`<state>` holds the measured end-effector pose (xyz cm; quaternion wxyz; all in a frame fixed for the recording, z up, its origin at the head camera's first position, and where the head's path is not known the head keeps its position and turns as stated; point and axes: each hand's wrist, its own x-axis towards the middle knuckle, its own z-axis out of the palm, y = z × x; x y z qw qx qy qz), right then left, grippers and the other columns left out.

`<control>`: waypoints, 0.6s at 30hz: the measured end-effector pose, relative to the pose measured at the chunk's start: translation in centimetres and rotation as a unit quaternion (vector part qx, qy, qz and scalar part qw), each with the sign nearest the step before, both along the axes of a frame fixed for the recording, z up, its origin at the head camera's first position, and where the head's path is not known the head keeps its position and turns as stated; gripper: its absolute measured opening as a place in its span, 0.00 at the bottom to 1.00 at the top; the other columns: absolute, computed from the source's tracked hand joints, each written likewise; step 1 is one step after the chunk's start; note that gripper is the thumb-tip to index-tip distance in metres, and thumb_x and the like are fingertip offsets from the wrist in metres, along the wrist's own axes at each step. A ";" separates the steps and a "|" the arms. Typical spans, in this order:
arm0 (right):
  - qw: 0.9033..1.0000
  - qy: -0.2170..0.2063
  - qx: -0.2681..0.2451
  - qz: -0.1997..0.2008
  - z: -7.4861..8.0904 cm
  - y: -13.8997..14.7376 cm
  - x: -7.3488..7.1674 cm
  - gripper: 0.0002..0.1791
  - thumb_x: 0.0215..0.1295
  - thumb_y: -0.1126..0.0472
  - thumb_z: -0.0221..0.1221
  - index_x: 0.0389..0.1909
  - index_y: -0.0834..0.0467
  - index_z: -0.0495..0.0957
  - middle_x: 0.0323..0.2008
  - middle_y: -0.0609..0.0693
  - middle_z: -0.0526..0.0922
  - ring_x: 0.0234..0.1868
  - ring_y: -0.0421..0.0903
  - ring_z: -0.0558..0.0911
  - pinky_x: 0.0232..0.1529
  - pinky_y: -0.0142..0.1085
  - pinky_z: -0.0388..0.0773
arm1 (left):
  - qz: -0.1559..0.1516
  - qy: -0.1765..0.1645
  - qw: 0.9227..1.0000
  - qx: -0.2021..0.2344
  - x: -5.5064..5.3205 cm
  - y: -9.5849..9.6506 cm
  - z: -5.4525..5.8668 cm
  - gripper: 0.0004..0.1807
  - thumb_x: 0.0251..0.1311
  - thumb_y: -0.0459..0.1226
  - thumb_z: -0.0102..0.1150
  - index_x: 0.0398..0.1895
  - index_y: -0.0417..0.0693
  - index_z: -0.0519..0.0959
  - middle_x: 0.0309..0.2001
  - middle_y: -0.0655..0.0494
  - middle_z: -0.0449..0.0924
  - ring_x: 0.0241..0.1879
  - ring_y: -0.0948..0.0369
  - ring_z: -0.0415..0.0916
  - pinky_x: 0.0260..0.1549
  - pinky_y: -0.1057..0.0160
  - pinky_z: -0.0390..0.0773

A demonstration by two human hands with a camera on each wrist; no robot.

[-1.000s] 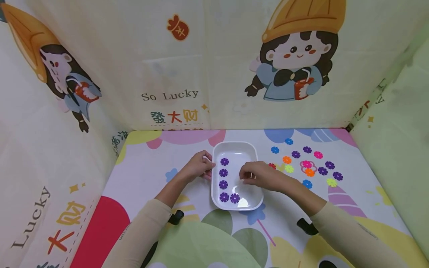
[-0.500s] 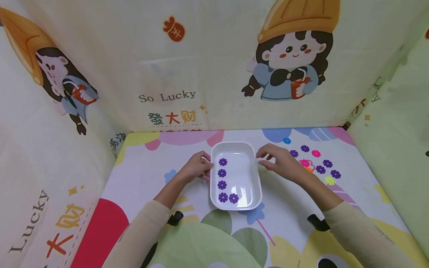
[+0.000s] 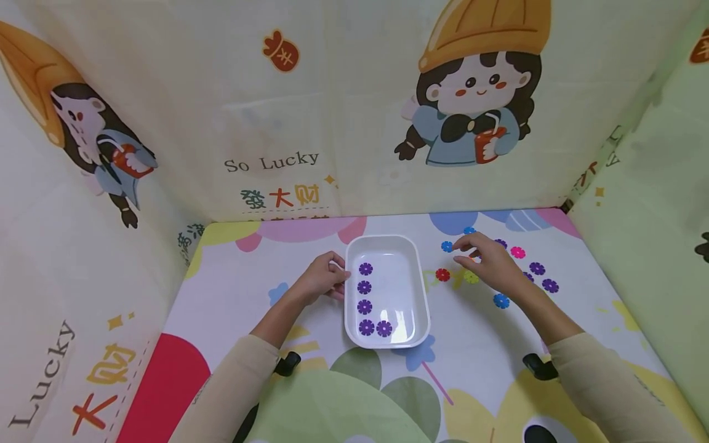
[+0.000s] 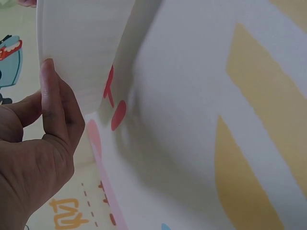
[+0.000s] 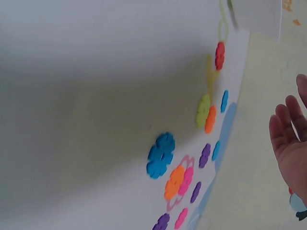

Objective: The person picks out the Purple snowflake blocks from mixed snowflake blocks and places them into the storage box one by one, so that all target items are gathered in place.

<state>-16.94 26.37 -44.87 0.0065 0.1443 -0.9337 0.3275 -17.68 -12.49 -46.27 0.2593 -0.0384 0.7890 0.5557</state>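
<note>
My left hand (image 3: 322,277) pinches the left rim of a white rectangular tray (image 3: 423,289); in the left wrist view its fingers (image 4: 53,100) lie along the outer wall. In the tray, several purple flower-shaped discs (image 3: 364,287) form a column down the left side, with one more purple disc (image 3: 384,328) beside the lowest. My right hand (image 3: 490,261) is above the scattered discs right of the tray, thumb and fingers apart, holding nothing. Near its fingertips are a blue disc (image 3: 446,247), a red disc (image 3: 442,275) and a yellow-green disc (image 3: 471,277). Part of the scatter is hidden beneath this hand.
More loose discs lie to the right, among them a pink one (image 3: 517,252), purple ones (image 3: 550,285) and a larger-looking blue one (image 5: 161,155). An orange disc (image 5: 174,183) shows in the right wrist view. Cloth-covered walls (image 3: 360,123) enclose the table's back and sides.
My right hand has come out of the tray and moved right, over the loose discs, its fingers spreading. The left hand stays at the tray's rim. The discs in the tray keep their arrangement.
</note>
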 end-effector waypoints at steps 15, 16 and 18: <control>0.990 -0.102 0.062 -0.079 -1.1 4.4 -1.6 0.26 0.74 0.60 0.62 0.69 0.63 0.71 0.66 0.68 0.72 0.65 0.69 0.72 0.61 0.63 0.81 | 0.000 0.001 1.000 0.000 0.1 0.0 0.2 0.14 0.71 0.33 0.61 0.54 0.42 0.69 0.35 0.43 0.82 0.22 0.58 0.83 0.27 0.54 0.91; 0.989 -0.110 0.065 -0.080 -1.3 4.6 -1.7 0.27 0.74 0.60 0.62 0.70 0.63 0.71 0.66 0.68 0.72 0.65 0.69 0.72 0.61 0.63 0.81 | 0.000 0.001 1.000 -0.001 0.1 0.0 0.3 0.14 0.72 0.33 0.61 0.54 0.42 0.69 0.35 0.42 0.82 0.22 0.58 0.83 0.27 0.54 0.91; 0.986 -0.123 0.070 -0.087 -1.7 5.1 -2.0 0.27 0.74 0.60 0.62 0.70 0.62 0.70 0.67 0.68 0.71 0.66 0.69 0.72 0.60 0.61 0.83 | 0.000 -0.001 1.000 -0.003 0.1 0.0 0.3 0.14 0.72 0.34 0.62 0.54 0.42 0.70 0.36 0.41 0.82 0.22 0.58 0.83 0.28 0.54 0.91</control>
